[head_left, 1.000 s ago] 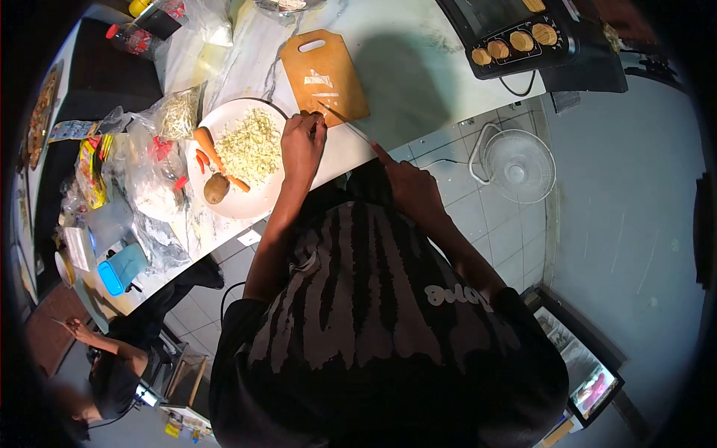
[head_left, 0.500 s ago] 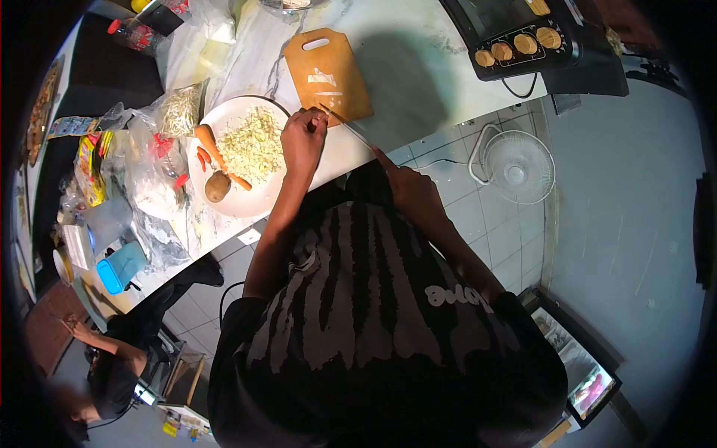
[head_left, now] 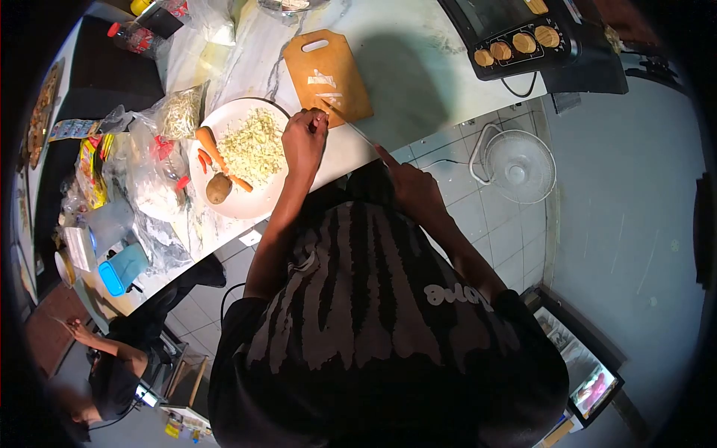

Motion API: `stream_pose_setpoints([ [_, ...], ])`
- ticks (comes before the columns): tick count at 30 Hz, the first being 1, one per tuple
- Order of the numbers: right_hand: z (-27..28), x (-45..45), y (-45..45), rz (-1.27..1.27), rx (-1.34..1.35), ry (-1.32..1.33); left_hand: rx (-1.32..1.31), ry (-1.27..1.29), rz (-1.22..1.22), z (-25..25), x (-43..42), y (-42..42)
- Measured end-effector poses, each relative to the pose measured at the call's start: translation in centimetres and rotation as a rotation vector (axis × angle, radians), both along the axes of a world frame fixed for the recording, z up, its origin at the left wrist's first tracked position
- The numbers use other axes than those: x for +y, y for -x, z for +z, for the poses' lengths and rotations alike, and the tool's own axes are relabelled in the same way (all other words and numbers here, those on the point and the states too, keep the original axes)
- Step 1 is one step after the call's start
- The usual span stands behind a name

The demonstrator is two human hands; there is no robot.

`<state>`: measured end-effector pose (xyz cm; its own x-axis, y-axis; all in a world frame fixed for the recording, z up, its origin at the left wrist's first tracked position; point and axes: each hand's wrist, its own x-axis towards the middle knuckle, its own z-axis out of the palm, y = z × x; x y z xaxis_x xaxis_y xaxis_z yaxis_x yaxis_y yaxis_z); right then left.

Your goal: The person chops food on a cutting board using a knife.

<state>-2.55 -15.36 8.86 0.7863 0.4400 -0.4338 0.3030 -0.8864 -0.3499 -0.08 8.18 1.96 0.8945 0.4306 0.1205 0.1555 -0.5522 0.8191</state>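
Observation:
My right hand (head_left: 411,187) grips a knife (head_left: 357,131) by its handle, the blade slanting up and left over the board's near edge. Its tip lies close to my left hand (head_left: 302,140). That hand's fingers are bent and pressed around a small brown piece of food (head_left: 320,116) at the lower edge of the wooden cutting board (head_left: 351,78). The fingers hide most of the piece, so its kind is unclear. Pale thin slices (head_left: 321,78) lie on the board. Left of my hand, a large plate (head_left: 254,207) bears chopped pale green vegetable (head_left: 250,145), carrots (head_left: 208,140), red chillies (head_left: 203,158) and a potato (head_left: 218,189).
A black toaster oven (head_left: 523,37) stands at the back right of the counter. Plastic bags (head_left: 153,168), a bottle (head_left: 133,36) and a blue container (head_left: 123,269) crowd the left. A fan (head_left: 515,168) is on the floor at right. Another person (head_left: 116,373) sits lower left.
The knife and my right hand have shifted very slightly. My left hand stays at the board's near edge, and the plate's contents look the same.

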Motion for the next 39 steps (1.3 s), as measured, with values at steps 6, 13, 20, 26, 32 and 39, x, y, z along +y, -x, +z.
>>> stream_pose_setpoints([
  [6,1.3,0.5,0.0,-0.007,0.066,-0.026,0.000,-0.010,0.003,0.2,0.0,0.2],
  [13,1.0,0.4,-0.4,0.057,0.063,0.054,-0.015,-0.034,-0.021,-0.1,0.1,0.3],
  [20,0.4,-0.1,-0.6,0.048,0.023,0.060,-0.038,-0.106,-0.064,0.4,-0.1,0.4],
  [26,0.8,0.3,-0.4,0.022,0.045,0.042,-0.046,-0.178,-0.100,0.0,-0.1,0.2],
  [32,-0.8,-0.2,-0.2,0.045,-0.090,-0.037,-0.087,-0.449,-0.219,-0.6,0.3,0.1],
  [39,0.5,0.2,-0.9,-0.018,0.032,-0.062,-0.066,-0.575,-0.369,-0.8,1.1,-0.4],
])
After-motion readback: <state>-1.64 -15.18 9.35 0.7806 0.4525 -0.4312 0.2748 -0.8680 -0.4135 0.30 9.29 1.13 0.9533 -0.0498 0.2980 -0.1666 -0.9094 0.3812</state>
